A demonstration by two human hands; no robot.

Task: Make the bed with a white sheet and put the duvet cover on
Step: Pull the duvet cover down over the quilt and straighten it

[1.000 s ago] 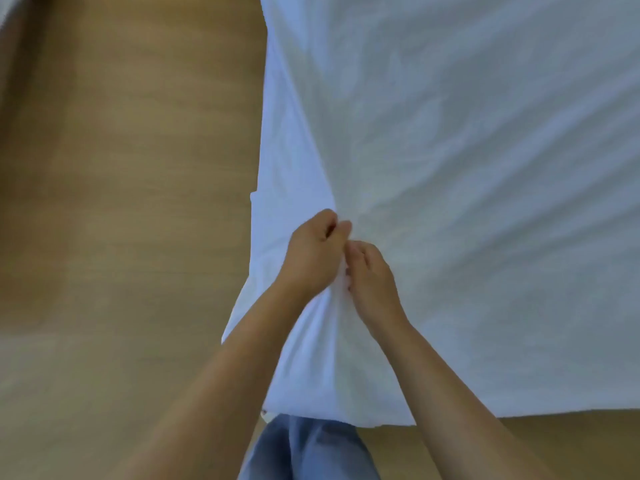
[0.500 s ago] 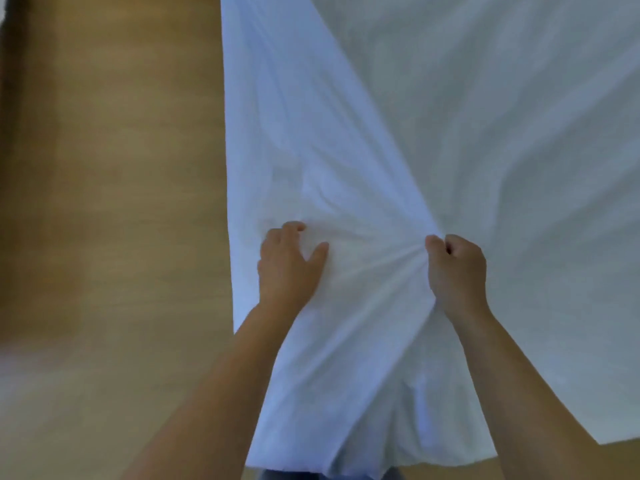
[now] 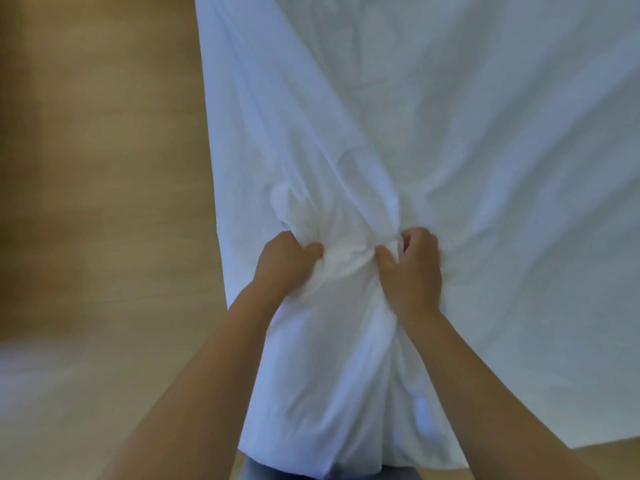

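A large white sheet [image 3: 450, 140] fills the right and centre of the head view and hangs down toward me. My left hand [image 3: 285, 263] grips a bunch of the cloth near the sheet's left edge. My right hand [image 3: 410, 268] grips another bunch just to the right. Between the two hands the fabric is gathered into a thick wrinkled fold [image 3: 346, 244]. Creases fan out from both grips. The bed under the sheet is hidden.
Wooden floor [image 3: 97, 188] spreads over the whole left side and shows again at the bottom right. Blue-grey trousers [image 3: 273, 474] peek out below the sheet's lower edge.
My hands drew apart along the sheet, then came closer again, bunching cloth between them. The sheet's left edge shifted in the view as my head moved.
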